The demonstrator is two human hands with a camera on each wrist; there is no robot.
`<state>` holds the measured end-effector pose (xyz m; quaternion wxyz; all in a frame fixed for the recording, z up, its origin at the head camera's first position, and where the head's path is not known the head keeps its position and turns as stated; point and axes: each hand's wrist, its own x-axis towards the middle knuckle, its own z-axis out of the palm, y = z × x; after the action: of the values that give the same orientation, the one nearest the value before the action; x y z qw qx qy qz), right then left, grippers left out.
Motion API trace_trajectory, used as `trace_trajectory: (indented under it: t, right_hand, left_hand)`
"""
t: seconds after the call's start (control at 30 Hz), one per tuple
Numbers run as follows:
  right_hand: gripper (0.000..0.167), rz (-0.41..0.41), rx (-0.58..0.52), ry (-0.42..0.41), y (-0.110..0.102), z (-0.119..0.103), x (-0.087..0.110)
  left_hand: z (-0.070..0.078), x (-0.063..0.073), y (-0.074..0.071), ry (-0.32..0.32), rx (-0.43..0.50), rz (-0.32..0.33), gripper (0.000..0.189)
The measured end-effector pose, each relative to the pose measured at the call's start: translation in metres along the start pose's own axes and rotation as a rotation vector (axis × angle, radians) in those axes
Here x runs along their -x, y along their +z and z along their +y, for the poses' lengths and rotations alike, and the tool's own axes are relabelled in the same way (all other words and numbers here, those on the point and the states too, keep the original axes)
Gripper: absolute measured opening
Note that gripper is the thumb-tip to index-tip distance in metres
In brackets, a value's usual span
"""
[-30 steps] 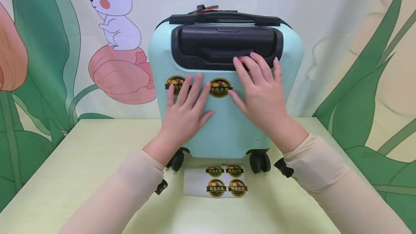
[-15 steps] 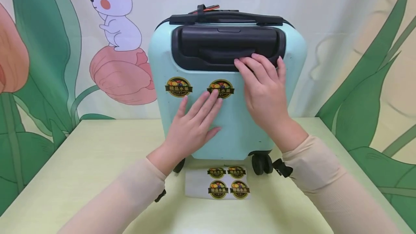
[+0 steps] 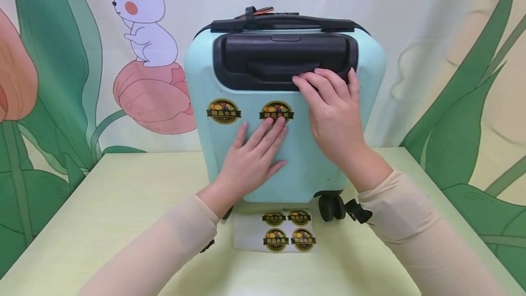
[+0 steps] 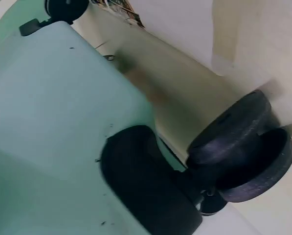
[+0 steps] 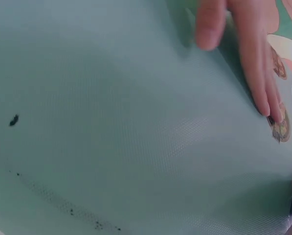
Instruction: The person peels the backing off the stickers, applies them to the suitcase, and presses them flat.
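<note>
A mint-green suitcase [image 3: 304,163] stands upright on the table, its front towards me. Two round black-and-gold fruit stickers sit side by side below its black handle panel [image 3: 283,56]: a left sticker [image 3: 223,111] and a right sticker [image 3: 276,106]. My left hand [image 3: 255,161] has its straight fingertips on the lower part of the right sticker; the right wrist view also shows these fingers [image 5: 253,63] lying there. My right hand [image 3: 339,122] rests on the suitcase's right side, fingers lightly bent, fingertips at the panel's lower edge.
A white sheet [image 3: 248,234] with several more fruit stickers lies on the table [image 3: 144,204] before the suitcase. Black caster wheels [image 3: 330,207] support the suitcase. Behind it hangs a cloth backdrop [image 3: 411,35] printed with a rabbit, flowers and leaves.
My left hand has slid down and right from between the two stickers onto the right one, uncovering the left sticker. My right hand stays by the panel, its thumb now tucked out of sight.
</note>
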<state>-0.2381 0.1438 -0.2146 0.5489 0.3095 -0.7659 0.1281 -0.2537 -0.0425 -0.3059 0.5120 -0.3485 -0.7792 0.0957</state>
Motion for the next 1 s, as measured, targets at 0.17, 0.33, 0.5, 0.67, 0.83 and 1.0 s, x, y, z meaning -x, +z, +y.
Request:
trace_trajectory:
  t: [0.17, 0.33, 0.5, 0.67, 0.83, 1.0]
  right_hand:
    - [0.033, 0.012, -0.003, 0.01, 0.002, 0.0, -0.001]
    - [0.032, 0.022, -0.015, 0.011, 0.003, -0.002, -0.002]
    - [0.03, 0.028, -0.044, 0.005, 0.002, -0.003, -0.005]
    - [0.027, 0.019, -0.022, 0.0, 0.002, -0.002, -0.002]
    - [0.026, 0.021, -0.018, 0.006, 0.004, -0.004, 0.0]
    - [0.026, 0.008, -0.019, 0.008, 0.002, -0.002, -0.001]
  left_hand:
    - [-0.004, -0.012, -0.004, -0.04, 0.041, 0.037, 0.07]
    - [-0.007, -0.023, -0.004, -0.114, 0.06, 0.112, 0.067]
    - [-0.009, -0.025, -0.004, -0.111, 0.068, 0.151, 0.055]
    - [-0.003, -0.025, 0.001, -0.085, 0.053, 0.148, 0.048]
    - [0.004, -0.023, 0.002, -0.136, 0.076, 0.119, 0.066]
    - [0.011, -0.025, 0.002, -0.185, 0.058, 0.043, 0.081]
